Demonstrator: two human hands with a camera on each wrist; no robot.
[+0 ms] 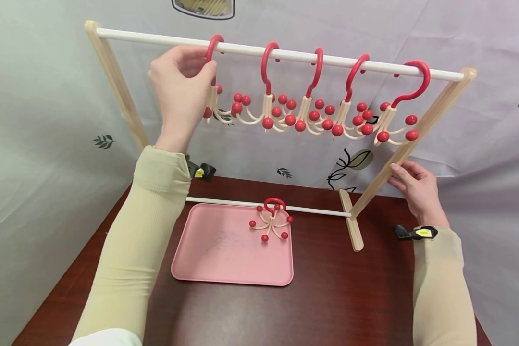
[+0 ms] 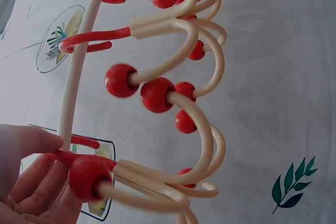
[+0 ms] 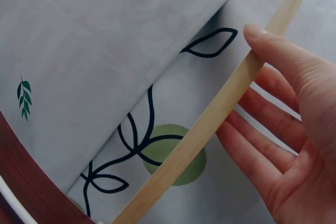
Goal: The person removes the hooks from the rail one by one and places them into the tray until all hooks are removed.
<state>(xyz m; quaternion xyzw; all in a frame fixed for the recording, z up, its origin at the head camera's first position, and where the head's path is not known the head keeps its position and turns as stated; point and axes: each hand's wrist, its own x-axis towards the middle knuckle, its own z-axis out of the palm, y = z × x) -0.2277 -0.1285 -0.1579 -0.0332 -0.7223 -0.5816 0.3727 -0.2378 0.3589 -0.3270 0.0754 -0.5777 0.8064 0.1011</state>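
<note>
My left hand (image 1: 179, 86) pinches the red hook of a multi-prong hanger (image 2: 152, 174) near the left end of the white top bar (image 1: 155, 38). That hook loops over the bar, and red balls tip its curved cream prongs. Further right along the same bar hang several matching hangers (image 1: 342, 113), the rightmost with its hook turned sideways. With thumb in front and fingers behind, my right hand (image 1: 419, 190) holds the right wooden post (image 3: 210, 116) of the rack. Another such hanger (image 1: 271, 221) lies on the pink tray (image 1: 225, 276) below.
The rack's left post (image 1: 118, 89) stands behind my left forearm. A lower white bar (image 1: 315, 210) runs behind the tray to a wooden foot (image 1: 355, 235) on the dark red-brown table (image 1: 320, 307). Patterned pale cloth (image 1: 251, 158) hangs close behind the rack.
</note>
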